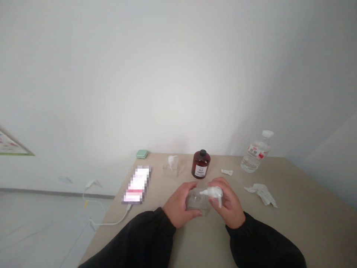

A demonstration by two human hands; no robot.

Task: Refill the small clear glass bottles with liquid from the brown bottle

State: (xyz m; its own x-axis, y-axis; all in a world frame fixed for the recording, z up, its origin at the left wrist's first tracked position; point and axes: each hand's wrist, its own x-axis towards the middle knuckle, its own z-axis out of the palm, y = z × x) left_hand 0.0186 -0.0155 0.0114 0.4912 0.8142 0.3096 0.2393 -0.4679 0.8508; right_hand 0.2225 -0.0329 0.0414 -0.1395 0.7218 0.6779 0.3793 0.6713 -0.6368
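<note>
My left hand [180, 205] is wrapped around a clear, square-sided bottle [196, 201] at the front middle of the table. In my right hand [228, 203] is a white pump head [214, 192], its narrow end pointing left over the bottle and its spout hanging down. Whether the pump touches the bottle's neck I cannot tell. Beyond both hands stands a dark red-brown bottle [200, 164] with a black cap and a white label. Left of it is another clear square bottle [170, 169] with a white pump on top.
A large water bottle [255, 153] stands at the back right. Crumpled tissue [263, 193] and a small twisted white piece [227, 172] lie on the right. To the left are a charging phone [137, 185], its white cable [111, 224] over the table edge, and a green case [142, 154].
</note>
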